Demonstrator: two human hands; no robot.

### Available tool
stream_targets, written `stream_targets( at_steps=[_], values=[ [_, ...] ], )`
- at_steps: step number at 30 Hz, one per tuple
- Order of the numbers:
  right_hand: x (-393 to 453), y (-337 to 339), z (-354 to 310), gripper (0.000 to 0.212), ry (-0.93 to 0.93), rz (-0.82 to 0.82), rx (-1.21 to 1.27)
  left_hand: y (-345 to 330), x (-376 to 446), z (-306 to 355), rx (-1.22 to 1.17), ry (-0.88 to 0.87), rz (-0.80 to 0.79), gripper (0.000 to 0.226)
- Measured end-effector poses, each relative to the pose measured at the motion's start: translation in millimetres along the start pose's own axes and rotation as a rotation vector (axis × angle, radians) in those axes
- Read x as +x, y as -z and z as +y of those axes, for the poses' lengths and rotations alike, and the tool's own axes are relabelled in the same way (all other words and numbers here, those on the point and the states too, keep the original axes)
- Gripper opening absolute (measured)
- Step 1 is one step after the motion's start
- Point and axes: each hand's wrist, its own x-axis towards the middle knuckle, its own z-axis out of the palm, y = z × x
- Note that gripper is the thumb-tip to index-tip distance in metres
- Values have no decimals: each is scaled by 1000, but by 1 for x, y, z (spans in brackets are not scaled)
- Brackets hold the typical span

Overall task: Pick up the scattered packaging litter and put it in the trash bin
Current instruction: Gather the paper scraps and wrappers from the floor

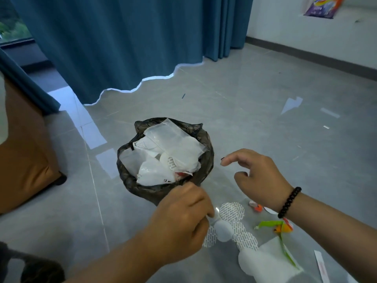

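I am viewing, largest first, the glossy grey tiled floor (255, 103), then the small round trash bin lined with a crinkled black plastic bag (165, 188), already heaped with clear and white plastic wrappers (173, 146). I am holding the left hand (179, 219) just beside the bin's near rim, fingers curled and pinching one of the round white foil-backed seal discs (231, 210) that is lying scattered on the floor below the bin. The right hand (259, 176) is hovering near the bin, fingers loosely bent, grasping nothing. A crumpled green and orange wrapper (279, 226) and a white paper sheet (269, 262) are lying close by. I am judging the discs light, thin, flexible and flat-lying; lifting an edge is looking best.
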Motion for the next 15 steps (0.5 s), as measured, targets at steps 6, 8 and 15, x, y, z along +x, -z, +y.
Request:
stream_targets(
  at_steps=[6, 8, 15],
  values=[
    [-55, -38, 64, 34, -197, -155, -20, -99, -41, -6, -196, 232, -472, 38],
    [-76, -57, 95, 36, -296, -282, -128, -131, -55, -16, -188, 433, -529, 45],
    [-124, -84, 155, 48, -458, -474, -300, -185, -72, -25, 13, 715, -457, 52]
  ],
)
